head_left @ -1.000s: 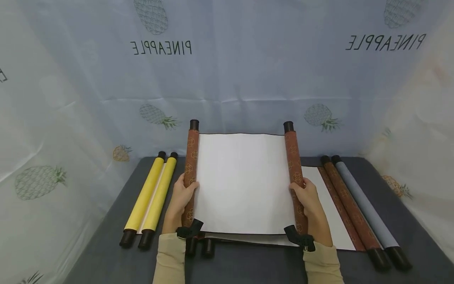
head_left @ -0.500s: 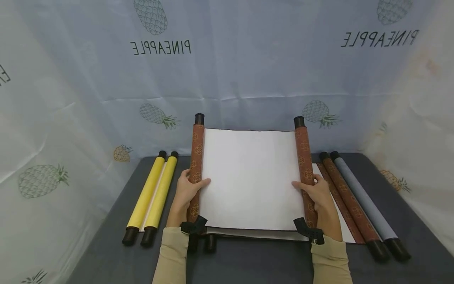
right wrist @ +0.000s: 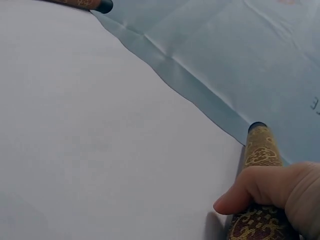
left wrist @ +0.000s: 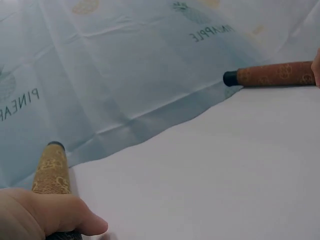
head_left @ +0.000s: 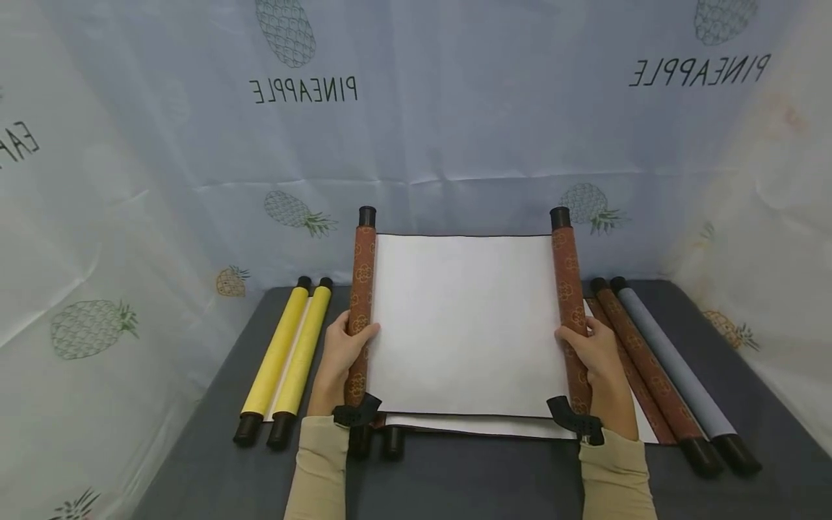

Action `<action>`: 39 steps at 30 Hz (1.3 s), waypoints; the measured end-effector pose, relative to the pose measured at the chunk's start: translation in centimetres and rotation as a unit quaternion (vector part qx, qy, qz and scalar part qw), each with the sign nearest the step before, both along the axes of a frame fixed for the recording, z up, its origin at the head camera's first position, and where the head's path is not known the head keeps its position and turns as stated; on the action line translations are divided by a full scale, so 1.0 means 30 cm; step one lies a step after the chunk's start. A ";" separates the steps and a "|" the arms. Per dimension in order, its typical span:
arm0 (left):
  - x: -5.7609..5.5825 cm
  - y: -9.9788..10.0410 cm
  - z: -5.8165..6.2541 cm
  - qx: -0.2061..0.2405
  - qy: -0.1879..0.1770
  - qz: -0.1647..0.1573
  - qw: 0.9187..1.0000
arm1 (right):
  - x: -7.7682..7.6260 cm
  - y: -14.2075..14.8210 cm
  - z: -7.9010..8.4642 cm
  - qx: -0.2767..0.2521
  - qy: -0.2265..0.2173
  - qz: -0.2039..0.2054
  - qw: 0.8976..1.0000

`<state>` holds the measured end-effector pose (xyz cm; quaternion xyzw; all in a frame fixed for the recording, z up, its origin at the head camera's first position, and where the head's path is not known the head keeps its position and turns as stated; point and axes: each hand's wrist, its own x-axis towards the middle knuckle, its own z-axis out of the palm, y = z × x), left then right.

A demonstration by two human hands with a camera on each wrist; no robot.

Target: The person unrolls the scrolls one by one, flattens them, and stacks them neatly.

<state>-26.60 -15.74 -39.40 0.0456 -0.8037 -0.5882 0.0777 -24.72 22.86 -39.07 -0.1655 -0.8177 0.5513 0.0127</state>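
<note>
A hanging scroll (head_left: 464, 325) with blank white paper is stretched between two brown patterned rollers with black end knobs. It is raised above the table. My left hand (head_left: 341, 354) grips the left roller (head_left: 362, 282), thumb over the front toward the paper. On the other side, my right hand (head_left: 598, 354) grips the right roller (head_left: 568, 282) in the same way. Each wrist view shows the thumb lying across its roller, while the fingers behind are hidden. Below the raised scroll lies a second brown-edged scroll (head_left: 481, 427), mostly covered by it.
To the left, a yellow scroll (head_left: 276, 361) lies rolled from both ends on the dark table (head_left: 481, 480). A brown roller (head_left: 650, 361) and a grey roller (head_left: 676, 361) lie side by side at the right. A pineapple-print curtain (head_left: 455, 108) hangs behind the table.
My right hand has moved right with its roller, and the left roller has shifted slightly right. The rollers stand farther apart, showing more white paper. The scroll has also risen a little in view.
</note>
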 end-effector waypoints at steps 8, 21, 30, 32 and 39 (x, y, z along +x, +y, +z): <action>-0.001 -0.038 0.001 -0.007 0.029 0.017 0.999 | 0.007 0.004 0.008 0.026 -0.004 0.021 0.999; 0.000 -0.061 0.006 0.034 -0.012 0.021 0.999 | 0.017 0.003 0.036 0.004 -0.002 0.036 0.999; 0.000 -0.059 0.016 0.051 -0.027 -0.017 0.998 | 0.009 0.002 0.031 -0.004 0.013 0.038 0.999; -0.002 -0.059 0.017 0.054 -0.026 -0.019 0.998 | 0.004 0.003 0.030 -0.004 0.011 0.041 0.999; -0.004 -0.066 0.011 0.045 -0.042 -0.004 0.998 | -0.005 -0.001 0.022 -0.013 -0.001 0.026 1.000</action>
